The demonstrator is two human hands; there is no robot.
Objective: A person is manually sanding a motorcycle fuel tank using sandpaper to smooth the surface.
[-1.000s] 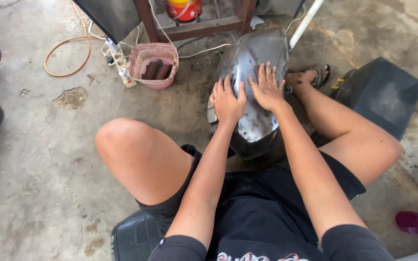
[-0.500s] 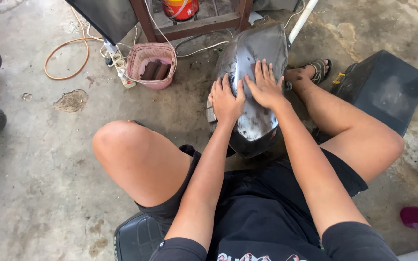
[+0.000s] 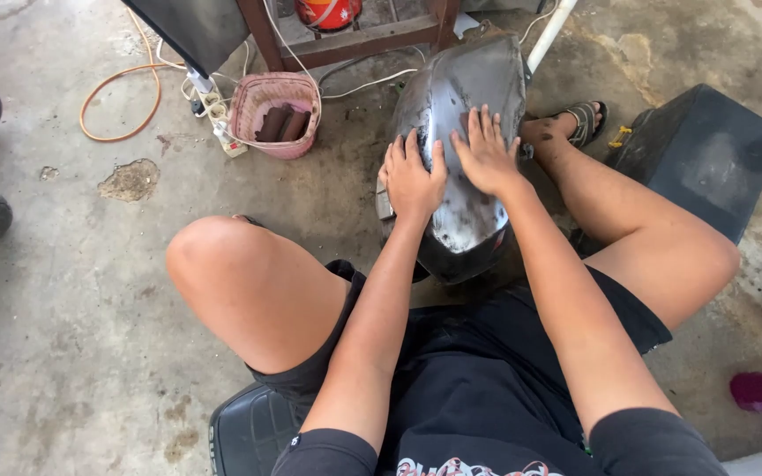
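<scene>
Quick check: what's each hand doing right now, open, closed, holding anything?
Left hand: open, palm flat on the grey curved metal panel, gripping nothing.
Right hand: open, fingers spread flat on the same panel.

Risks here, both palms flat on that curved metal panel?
1. The metal panel seems propped only between the legs; pressure from the left hand and right hand might make it slip.
2. The power strip and orange cable lie loose nearby, a snag hazard.
</scene>
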